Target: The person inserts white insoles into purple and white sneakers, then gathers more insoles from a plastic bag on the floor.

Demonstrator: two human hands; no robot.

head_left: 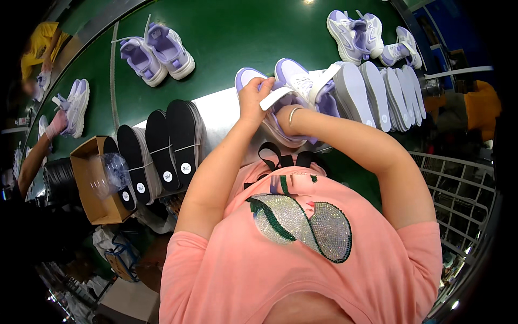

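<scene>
In front of me on a light metal ledge is a white and lavender sneaker [247, 75], its white strap [277, 98] standing up loose. My left hand [253, 100] grips it about the upper beside the strap, thumb and fingers closed. My right hand [288, 120], with a bangle at the wrist, reaches down into the shoe opening; its fingers are hidden inside. Touching its right side, the matching sneaker [300, 76] lies with its strap also loose. Grey insoles [352, 89] stand in stacks just right of the pair.
Tied stacks of black insoles [182, 129] and a cardboard box [88, 186] with clear plastic stand left. More sneakers [171, 49] rest on the green belt, others [350, 36] far right. A co-worker's gloved hand [56, 124] holds a sneaker at left. A wire basket [458, 189] is at right.
</scene>
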